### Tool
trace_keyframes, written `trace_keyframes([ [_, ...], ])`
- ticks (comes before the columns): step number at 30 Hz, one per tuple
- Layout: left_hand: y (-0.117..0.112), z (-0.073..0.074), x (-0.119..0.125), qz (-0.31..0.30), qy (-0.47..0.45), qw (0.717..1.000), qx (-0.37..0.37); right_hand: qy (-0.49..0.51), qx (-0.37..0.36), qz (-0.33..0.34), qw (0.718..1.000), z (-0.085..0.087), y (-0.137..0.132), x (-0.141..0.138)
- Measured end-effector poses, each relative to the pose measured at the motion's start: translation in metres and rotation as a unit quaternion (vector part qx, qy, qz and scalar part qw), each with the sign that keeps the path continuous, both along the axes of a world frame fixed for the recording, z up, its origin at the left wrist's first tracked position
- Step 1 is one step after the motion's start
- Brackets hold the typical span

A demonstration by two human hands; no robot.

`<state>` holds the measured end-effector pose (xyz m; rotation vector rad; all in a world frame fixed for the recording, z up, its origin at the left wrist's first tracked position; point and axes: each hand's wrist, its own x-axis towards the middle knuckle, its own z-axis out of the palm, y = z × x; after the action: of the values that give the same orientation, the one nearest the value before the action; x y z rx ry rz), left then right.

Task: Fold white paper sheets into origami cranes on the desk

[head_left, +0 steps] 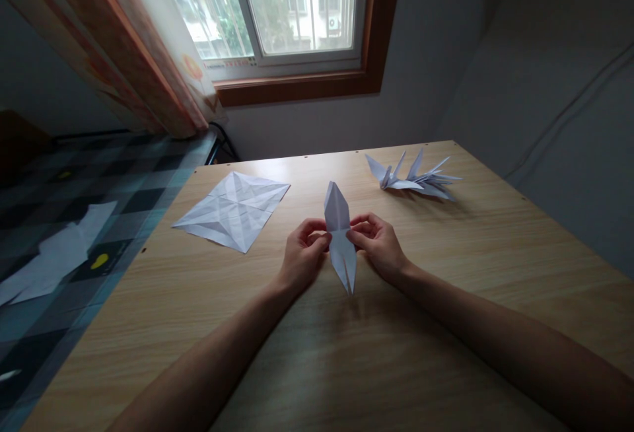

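Note:
A narrow, diamond-shaped folded white paper (pixel 339 234) stands on end over the middle of the wooden table (pixel 446 287). My left hand (pixel 303 257) pinches its left edge at the waist and my right hand (pixel 377 244) pinches its right edge. Both hands have curled fingers closed on the paper. Its lower end splits into two thin points near the tabletop.
A creased, unfolded white square sheet (pixel 232 209) lies flat to the left. A finished white paper bird (pixel 416 178) with a fanned tail sits at the far right. A checked bedspread with loose white papers (pixel 54 257) lies left of the table. A window and curtain are behind.

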<state>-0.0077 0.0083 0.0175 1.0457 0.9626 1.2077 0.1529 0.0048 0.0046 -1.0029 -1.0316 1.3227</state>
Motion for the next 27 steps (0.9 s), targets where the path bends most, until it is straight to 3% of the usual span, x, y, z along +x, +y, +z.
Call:
trace_keyframes([
  [15,0.0046,-0.0052,-0.0042,-0.030,0.021,0.999,-0.005,-0.005,-0.024,-0.028,0.999,-0.0038,0.0014,0.0003],
  [21,0.0017,-0.0037,-0.0043,-0.019,0.090,0.996,0.011,-0.028,-0.018,-0.020,0.999,-0.0021,-0.0005,0.0020],
  [27,0.0026,-0.0082,-0.0023,0.006,0.031,0.999,0.022,0.013,-0.017,0.011,1.000,0.0032,-0.0025,0.0017],
])
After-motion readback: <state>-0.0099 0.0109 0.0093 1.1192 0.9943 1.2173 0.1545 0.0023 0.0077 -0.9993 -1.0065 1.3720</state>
